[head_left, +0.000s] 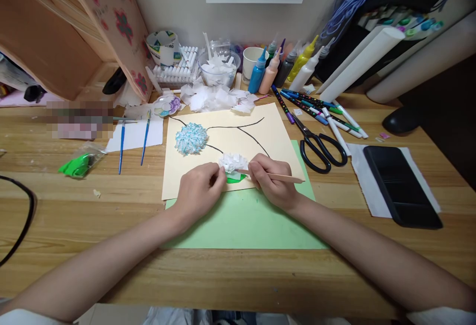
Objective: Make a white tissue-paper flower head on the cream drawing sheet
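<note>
A cream paper sheet (226, 136) with black drawn stems lies on a green sheet (245, 226). On it sit a blue-tinted tissue flower (191, 138) and a white tissue flower (233, 162) above a small green leaf shape (235, 179). My left hand (199, 189) is curled, fingertips pinching at the white flower's left edge. Gripped in my right hand (271, 178) is a thin wooden stick (286, 178) whose tip reaches into the white flower's lower edge.
Black scissors (320, 146) and several markers (320, 109) lie right of the paper. Paint bottles (282, 64), a bowl of tissue scraps (217, 69) and loose white scraps (211, 97) stand behind. Two blue brushes (132, 139) lie left; a black tray (401, 186) sits right.
</note>
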A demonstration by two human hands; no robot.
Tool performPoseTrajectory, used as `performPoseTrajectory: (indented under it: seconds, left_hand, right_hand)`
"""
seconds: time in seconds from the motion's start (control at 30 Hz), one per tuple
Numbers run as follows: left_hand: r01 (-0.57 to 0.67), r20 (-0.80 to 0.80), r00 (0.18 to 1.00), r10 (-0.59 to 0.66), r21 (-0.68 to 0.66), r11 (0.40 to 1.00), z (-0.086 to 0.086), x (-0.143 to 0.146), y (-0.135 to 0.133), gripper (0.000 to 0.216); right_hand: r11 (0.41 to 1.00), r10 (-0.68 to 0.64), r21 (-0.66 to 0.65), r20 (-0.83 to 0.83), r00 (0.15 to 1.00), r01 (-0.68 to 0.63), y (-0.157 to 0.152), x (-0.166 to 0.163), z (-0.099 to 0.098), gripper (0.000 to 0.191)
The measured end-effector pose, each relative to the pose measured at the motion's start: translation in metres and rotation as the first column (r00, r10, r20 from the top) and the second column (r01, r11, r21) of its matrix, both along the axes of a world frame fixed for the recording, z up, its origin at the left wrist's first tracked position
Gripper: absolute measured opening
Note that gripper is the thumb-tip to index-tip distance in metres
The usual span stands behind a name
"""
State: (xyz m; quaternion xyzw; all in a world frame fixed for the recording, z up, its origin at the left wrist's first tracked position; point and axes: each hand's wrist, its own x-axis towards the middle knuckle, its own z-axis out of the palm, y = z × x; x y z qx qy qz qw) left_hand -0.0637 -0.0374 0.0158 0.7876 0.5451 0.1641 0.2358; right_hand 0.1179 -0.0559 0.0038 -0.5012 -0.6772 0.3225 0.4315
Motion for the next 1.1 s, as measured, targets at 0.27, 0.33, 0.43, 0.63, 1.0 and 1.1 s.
performPoseTrajectory:
  seconds: [0.27,0.33,0.43,0.63,1.0,1.1]
  left_hand:
    - [0.001,-0.004,1.000,-0.001,0.005,1.000,-0.0005,0.0001,0.0002,0.035]
    - [0.000,-0.004,1.000,0.001,0.003,1.000,-0.0005,0.0005,0.0002,0.035]
    - [0.001,-0.003,1.000,-0.001,-0.002,1.000,0.0000,0.0012,0.0004,0.035]
    - [0.001,-0.011,1.000,-0.001,-0.006,1.000,0.0011,0.0010,0.0003,0.033]
    - [-0.001,-0.017,1.000,0.001,-0.003,1.000,0.0002,0.0008,0.0003,0.033]
    - [0.001,-0.023,1.000,-0.001,-0.007,1.000,0.0001,0.0013,0.0010,0.033]
  right_hand:
    - [0.991,-0.039,-0.127,-0.057,0.998,0.032,0.0016,-0.0032,0.0029,0.040]
    - [0.983,-0.064,-0.175,-0.089,0.994,0.047,0.0023,-0.0046,0.0042,0.040]
    - [0.971,-0.095,-0.231,-0.147,0.984,0.059,0.0038,-0.0064,0.0051,0.040]
    - [0.987,-0.074,-0.157,-0.243,0.967,0.036,0.0032,-0.0041,-0.0002,0.039]
    - [0.975,-0.073,-0.221,-0.207,0.976,0.026,0.0049,-0.0068,0.0033,0.038]
    - [0.969,-0.081,-0.247,-0.217,0.973,0.025,0.0049,-0.0071,0.0041,0.038]
